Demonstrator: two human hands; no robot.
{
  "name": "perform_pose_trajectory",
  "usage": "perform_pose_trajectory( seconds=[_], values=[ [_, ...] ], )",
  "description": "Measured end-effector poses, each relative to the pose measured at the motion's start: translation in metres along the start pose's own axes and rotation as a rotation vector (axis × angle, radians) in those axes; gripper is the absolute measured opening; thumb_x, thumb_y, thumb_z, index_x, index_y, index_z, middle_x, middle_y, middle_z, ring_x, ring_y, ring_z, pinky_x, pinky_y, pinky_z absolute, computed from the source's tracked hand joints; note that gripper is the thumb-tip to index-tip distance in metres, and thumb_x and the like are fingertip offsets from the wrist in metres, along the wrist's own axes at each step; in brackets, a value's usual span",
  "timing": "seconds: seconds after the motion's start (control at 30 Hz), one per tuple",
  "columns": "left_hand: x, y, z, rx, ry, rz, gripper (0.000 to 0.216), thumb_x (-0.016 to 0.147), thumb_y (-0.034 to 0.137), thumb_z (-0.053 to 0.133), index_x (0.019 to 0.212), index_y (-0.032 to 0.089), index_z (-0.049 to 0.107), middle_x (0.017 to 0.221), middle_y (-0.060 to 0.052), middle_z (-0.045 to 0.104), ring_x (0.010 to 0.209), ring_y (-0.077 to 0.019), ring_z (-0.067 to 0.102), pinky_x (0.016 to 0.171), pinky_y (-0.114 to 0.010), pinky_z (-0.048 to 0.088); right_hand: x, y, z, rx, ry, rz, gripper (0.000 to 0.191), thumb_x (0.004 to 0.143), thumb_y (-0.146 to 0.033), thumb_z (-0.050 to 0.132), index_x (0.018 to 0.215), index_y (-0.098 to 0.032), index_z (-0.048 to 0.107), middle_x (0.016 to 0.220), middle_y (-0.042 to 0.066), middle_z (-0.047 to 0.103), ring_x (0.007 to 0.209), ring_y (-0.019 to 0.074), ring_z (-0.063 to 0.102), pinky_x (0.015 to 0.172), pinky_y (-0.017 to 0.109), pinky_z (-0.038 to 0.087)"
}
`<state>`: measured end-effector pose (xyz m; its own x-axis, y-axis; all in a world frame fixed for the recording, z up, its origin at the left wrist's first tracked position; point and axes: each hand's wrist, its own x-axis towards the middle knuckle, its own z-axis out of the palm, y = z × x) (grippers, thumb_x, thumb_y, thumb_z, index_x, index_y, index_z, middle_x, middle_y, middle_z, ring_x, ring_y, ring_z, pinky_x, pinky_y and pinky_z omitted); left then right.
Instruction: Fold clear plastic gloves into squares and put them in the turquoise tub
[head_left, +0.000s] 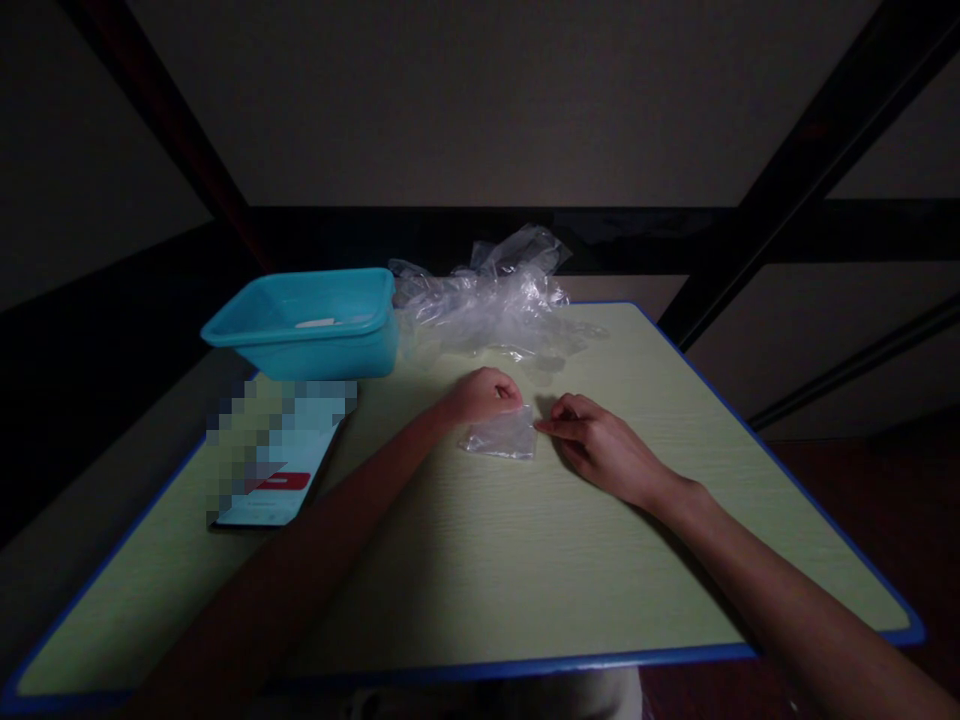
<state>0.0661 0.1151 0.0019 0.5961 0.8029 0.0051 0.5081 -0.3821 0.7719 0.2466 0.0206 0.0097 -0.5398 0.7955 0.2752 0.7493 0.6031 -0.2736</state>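
Note:
A small clear plastic bag (499, 438) lies flat on the table, folded or doubled over as far as I can see. My left hand (484, 396) is closed at its upper edge, thumb and fingers pinched on the film. From the other side my right hand (600, 445) meets the bag's right edge with the tips of thumb and index finger pressed together there. The other fingers of that hand are curled in. Behind both hands spreads a loose heap of crumpled clear plastic bags (495, 305).
A turquoise plastic basin (322, 350) stands at the back left, with something white inside. In front of it lies a phone or tablet (300, 450) with a lit, partly blurred screen. The light green table (487, 580) has a blue rim, and a wall panel rises behind it.

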Motion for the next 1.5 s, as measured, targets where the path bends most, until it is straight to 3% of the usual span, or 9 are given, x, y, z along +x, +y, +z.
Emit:
perform_pose_trajectory(
  seconds=[0.47,0.77,0.93,1.1,1.27,1.5],
  values=[
    [-0.003,-0.004,0.006,0.054,0.030,0.082,0.006,0.067,0.012,0.061,0.065,0.016,0.065,0.066,0.002,0.062,0.071,-0.0138,0.057,0.066,-0.023,0.041,0.001,0.001,0.000,0.013,0.002,-0.012,0.036,0.081,-0.005,0.042,0.101,-0.015,0.070,0.087,0.012,0.057,0.082,0.0212,0.053,0.071,0.035,0.047],
    [-0.019,0.008,0.001,0.056,0.101,0.249,0.015,0.067,0.007,0.061,0.079,0.016,0.063,0.089,-0.003,0.060,0.089,-0.0165,0.057,0.083,-0.028,0.044,0.001,-0.001,-0.002,-0.024,-0.024,-0.005,0.033,0.082,-0.006,0.043,0.101,-0.013,0.069,0.089,0.012,0.057,0.084,0.0217,0.054,0.074,0.034,0.048],
    [-0.046,0.013,-0.011,0.097,-0.005,0.339,0.022,0.081,0.015,0.051,0.099,0.018,0.063,0.117,-0.009,0.059,0.112,-0.0198,0.053,0.099,-0.035,0.038,0.001,-0.002,-0.003,-0.039,-0.016,-0.019,0.031,0.083,-0.006,0.042,0.096,-0.012,0.070,0.088,0.013,0.058,0.082,0.0219,0.053,0.073,0.035,0.048],
    [-0.072,0.008,-0.005,0.288,-0.159,0.375,0.048,0.089,0.026,0.043,0.135,0.012,0.037,0.145,-0.015,0.032,0.136,-0.0209,0.027,0.111,-0.038,0.022,0.002,0.000,-0.002,-0.037,-0.013,-0.023,0.031,0.081,-0.005,0.043,0.097,-0.013,0.069,0.088,0.012,0.058,0.083,0.0210,0.054,0.074,0.034,0.048],
    [-0.078,0.004,0.003,0.493,-0.236,0.411,0.062,0.091,0.039,0.041,0.141,0.008,0.022,0.149,-0.016,0.021,0.139,-0.0215,0.015,0.113,-0.038,0.014,0.001,0.001,-0.002,-0.053,-0.003,-0.049,0.030,0.080,-0.006,0.045,0.097,-0.012,0.069,0.091,0.013,0.059,0.084,0.0226,0.055,0.074,0.037,0.050],
    [-0.078,0.006,0.006,0.654,-0.254,0.421,0.064,0.089,0.045,0.044,0.137,0.004,0.030,0.148,-0.019,0.022,0.139,-0.0246,0.016,0.114,-0.038,0.014,0.000,-0.004,-0.007,0.012,0.028,-0.201,0.033,0.085,-0.010,0.041,0.112,-0.008,0.061,0.103,0.015,0.064,0.097,0.0250,0.056,0.086,0.042,0.050]
  ],
)
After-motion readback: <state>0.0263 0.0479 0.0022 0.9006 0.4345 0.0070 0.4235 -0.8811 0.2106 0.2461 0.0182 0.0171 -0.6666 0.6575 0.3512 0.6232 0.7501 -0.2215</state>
